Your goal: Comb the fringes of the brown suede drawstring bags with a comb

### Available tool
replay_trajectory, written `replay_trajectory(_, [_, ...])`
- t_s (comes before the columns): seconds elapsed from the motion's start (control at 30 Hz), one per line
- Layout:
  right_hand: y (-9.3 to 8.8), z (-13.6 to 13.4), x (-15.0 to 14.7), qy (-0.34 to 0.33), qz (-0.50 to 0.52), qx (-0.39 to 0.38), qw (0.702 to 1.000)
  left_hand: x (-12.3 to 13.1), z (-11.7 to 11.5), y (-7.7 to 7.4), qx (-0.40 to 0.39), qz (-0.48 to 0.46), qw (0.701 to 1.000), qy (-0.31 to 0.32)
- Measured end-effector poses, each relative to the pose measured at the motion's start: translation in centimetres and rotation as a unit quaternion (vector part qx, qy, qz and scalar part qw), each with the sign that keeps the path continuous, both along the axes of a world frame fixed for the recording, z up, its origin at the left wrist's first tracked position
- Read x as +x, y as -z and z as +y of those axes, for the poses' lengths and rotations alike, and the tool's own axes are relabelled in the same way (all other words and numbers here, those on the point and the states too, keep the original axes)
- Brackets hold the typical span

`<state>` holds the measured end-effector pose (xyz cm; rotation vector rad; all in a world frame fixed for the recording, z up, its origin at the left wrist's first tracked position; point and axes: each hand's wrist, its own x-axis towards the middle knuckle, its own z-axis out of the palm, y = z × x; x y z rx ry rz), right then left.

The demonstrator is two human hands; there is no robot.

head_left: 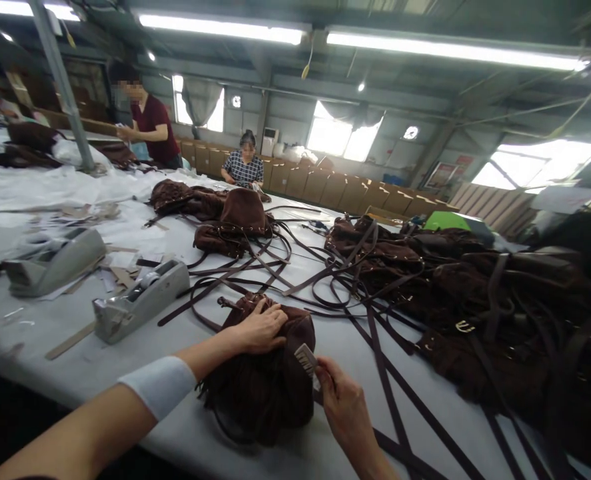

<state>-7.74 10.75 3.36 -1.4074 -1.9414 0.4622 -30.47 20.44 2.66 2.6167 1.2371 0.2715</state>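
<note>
On the near edge of a long pale table (85, 373), a dark brown bag (255, 393) stands in front of the person. The left hand (261, 328) lies over the bag's gathered top, its fingers bent and touching the fabric; whether they pinch it, one cannot tell. A white cuff (159, 387) circles the left forearm. The right hand (344, 397) grasps a small pale brush (305, 359) between thumb and fingers, the bristles at the bag's right side; contact is unclear.

To the left of the bag sit 2 grey tape dispensers (142, 303) beside paper scraps (120, 277). Long straps (395, 373) cross the table, and a heap of brown bags (455, 287) lies at right. Farther back, 2 co-workers (152, 130) are at the tables, 1 in dark red, 1 in checks.
</note>
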Motion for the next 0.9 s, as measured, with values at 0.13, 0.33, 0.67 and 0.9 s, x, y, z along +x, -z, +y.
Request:
replay_trajectory(0.13, [0.3, -2.2, 0.7, 0.016, 0.026, 0.036, 0.999, 0.4, -0.5, 0.8, 0.027, -0.076, 0.996, -0.035])
replay_trajectory(0.33, [1.5, -4.5, -1.6, 0.032, -0.005, 0.085, 0.996, 1.6, -2.0, 1.0, 0.038, -0.058, 0.997, -0.046])
replay_trajectory(0.67, [4.9, -3.8, 0.5, 0.099, 0.016, 0.051, 0.994, 4.7, -3.9, -1.1, -0.02, -0.156, 0.984, -0.079])
replay_trajectory(0.9, [-0.2, -4.9, 3.9, 0.091, 0.02, 0.074, 0.993, 1.1, -1.8, -9.5, -0.149, -0.138, 0.971, -0.128])
